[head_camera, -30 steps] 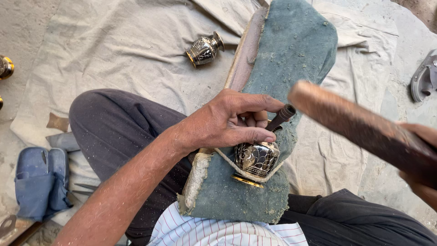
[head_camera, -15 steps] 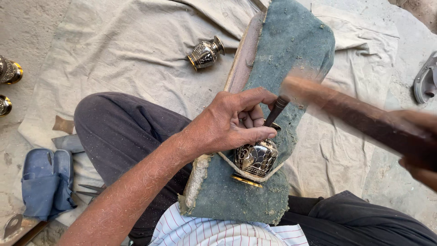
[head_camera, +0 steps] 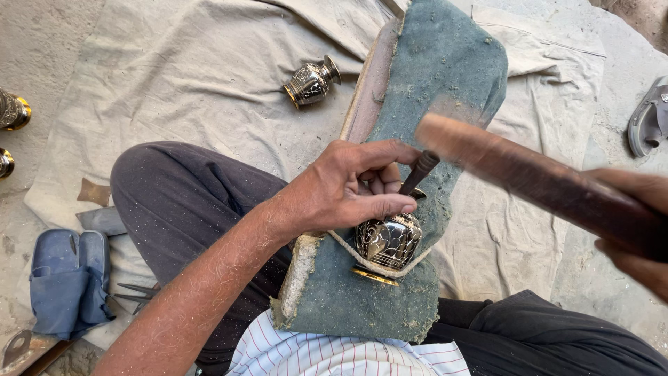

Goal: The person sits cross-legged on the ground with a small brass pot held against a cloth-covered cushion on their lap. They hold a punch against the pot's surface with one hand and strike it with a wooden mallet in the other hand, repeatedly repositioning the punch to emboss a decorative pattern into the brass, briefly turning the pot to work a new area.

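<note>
My left hand [head_camera: 348, 186] pinches a slim dark metal chisel [head_camera: 419, 172] and rests on a small engraved brass vase [head_camera: 387, 241]. The vase lies on its side on a green padded board [head_camera: 445, 76] propped across my lap, with a cord looped around its lower end. My right hand [head_camera: 630, 223] at the right edge grips a thick brown wooden mallet [head_camera: 529, 179], blurred with motion, its end just above the chisel's top.
A second engraved vase [head_camera: 310, 81] lies on the pale cloth [head_camera: 181, 69] behind the board. Two more brass pieces [head_camera: 12, 111] sit at the left edge. A folded blue cloth [head_camera: 67, 278] and thin metal tools [head_camera: 136, 292] lie by my left knee. A sandal [head_camera: 647, 118] is at far right.
The mallet has swung between frames and now sits close over the chisel top. My left hand keeps the chisel on the vase with only slight shifts.
</note>
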`<state>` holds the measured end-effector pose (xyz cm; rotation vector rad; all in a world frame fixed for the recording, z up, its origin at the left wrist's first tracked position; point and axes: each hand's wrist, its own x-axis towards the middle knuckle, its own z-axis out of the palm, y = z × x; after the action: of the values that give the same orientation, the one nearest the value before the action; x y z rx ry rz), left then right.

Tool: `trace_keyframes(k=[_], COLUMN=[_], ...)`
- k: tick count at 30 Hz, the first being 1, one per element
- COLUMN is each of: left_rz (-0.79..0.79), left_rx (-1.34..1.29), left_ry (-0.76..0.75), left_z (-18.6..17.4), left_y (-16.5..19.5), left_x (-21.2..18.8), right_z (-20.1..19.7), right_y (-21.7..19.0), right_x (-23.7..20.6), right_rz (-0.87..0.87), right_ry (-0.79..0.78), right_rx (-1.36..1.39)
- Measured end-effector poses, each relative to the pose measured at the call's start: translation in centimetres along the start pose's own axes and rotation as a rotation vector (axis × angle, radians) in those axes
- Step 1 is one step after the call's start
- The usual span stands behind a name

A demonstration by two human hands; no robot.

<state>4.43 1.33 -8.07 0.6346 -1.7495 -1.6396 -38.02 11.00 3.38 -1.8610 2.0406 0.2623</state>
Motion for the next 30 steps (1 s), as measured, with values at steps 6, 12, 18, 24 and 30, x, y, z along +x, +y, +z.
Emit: trace_keyframes(k=[6, 12, 18, 24, 30], left_rz=[0.019, -0.169, -0.127, 0.021, 0.038], left_rx=[-0.033, 0.148, 0.212, 0.214, 0.216], left_ry=[0.101, -0.007, -0.092, -0.040, -0.069], left_z=[0.7, 1.1, 1.1, 1.2, 1.3], left_y=[2.0, 3.8, 4.3, 4.3, 4.0], left_x=[-0.7, 1.0, 1.3, 1.0, 1.2], right_z=[0.1, 0.9, 0.6, 0.5, 1.6], right_y=[-0.5, -0.9, -5.4, -4.2, -0.8], right_x=[-0.3, -2.3, -4.5, -4.2, -5.1], right_rz=[0.344, 0.178, 0.248, 0.152, 0.203], right_ry=[0.027, 0.101, -0.021, 0.040, -0.054], right_rx=[0.339, 0.649, 0.237, 0.153, 0.115])
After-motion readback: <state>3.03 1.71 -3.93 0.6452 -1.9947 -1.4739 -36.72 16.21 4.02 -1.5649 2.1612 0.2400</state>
